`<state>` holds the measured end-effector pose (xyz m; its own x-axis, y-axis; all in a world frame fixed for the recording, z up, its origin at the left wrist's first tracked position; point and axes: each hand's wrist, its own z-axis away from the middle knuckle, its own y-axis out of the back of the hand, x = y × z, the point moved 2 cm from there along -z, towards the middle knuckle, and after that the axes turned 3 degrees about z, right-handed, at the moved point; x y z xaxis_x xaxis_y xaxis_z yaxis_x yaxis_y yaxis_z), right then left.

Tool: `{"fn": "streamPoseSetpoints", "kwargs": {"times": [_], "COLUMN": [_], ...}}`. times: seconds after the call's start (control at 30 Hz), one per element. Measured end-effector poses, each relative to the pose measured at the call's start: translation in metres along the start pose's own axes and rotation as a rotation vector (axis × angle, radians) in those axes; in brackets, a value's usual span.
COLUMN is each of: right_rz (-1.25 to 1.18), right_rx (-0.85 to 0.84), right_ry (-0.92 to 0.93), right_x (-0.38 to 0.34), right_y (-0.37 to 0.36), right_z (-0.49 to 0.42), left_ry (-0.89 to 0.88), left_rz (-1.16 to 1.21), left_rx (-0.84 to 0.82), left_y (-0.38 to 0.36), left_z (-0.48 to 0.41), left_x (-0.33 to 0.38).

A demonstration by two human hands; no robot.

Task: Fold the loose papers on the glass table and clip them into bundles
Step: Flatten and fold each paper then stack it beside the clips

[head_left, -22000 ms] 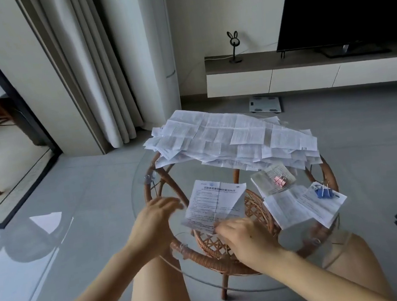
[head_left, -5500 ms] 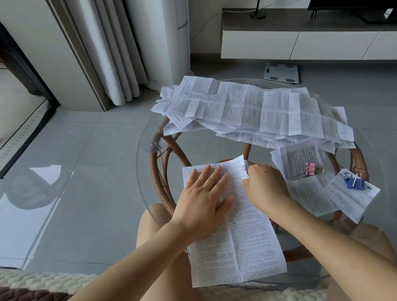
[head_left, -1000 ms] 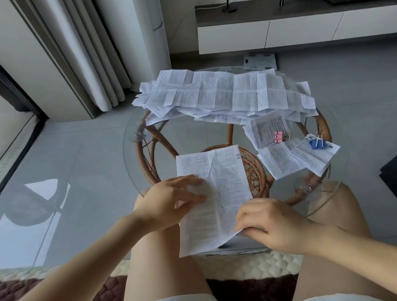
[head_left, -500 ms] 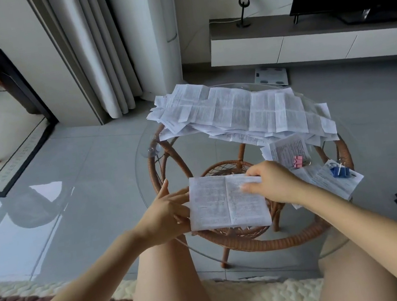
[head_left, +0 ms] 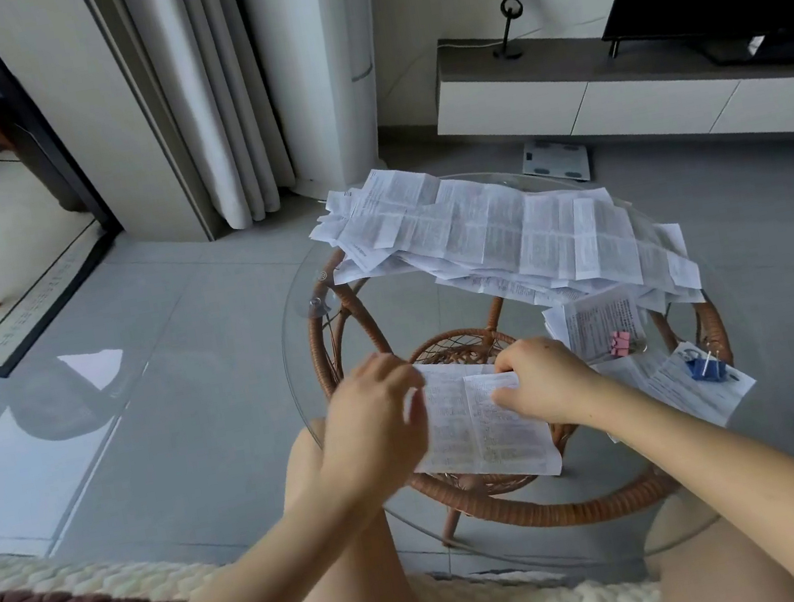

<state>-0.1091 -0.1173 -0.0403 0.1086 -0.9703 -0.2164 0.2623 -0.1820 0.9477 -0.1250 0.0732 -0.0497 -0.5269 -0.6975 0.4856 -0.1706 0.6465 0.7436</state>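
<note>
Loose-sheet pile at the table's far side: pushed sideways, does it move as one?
Probably not. The paper pile is fanned and unevenly overlapped, so sheets would likely shear and spread. They look thin, creased and floppy; a grab may lift only a few. On the smooth glass table, some could slide off.

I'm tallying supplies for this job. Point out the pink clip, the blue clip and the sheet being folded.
pink clip (head_left: 620, 344): head view, its pink body.
blue clip (head_left: 704, 370): head view, its blue body.
sheet being folded (head_left: 504, 450): head view, printed face beside the centre crease.
</note>
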Motion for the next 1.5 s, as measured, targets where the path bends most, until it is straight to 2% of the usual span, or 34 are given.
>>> {"fn": "streamPoseSetpoints", "kwargs": {"times": [0.1, 0.2, 0.87, 1.5], "right_rz": [-0.003, 0.008, 0.009, 0.045], "right_rx": [-0.006, -0.001, 0.005, 0.023], "right_ry": [-0.005, -0.002, -0.064, -0.130], "right_x": [0.003, 0.004, 0.001, -0.011], "right_y": [0.001, -0.001, -0.005, -0.003], "right_z": [0.000, 0.000, -0.006, -0.003], "left_ry": [-0.202, -0.160, -0.076, -0.089], "left_rz": [-0.023, -0.041, -0.051, -0.108], "left_rx": [-0.187, -0.355, -0.402, -0.424], "left_y": [-0.028, -0.053, -0.068, -0.068], "left_z": [0.004, 0.009, 0.009, 0.008], "left_x": [0.018, 0.009, -0.002, -0.001]}}
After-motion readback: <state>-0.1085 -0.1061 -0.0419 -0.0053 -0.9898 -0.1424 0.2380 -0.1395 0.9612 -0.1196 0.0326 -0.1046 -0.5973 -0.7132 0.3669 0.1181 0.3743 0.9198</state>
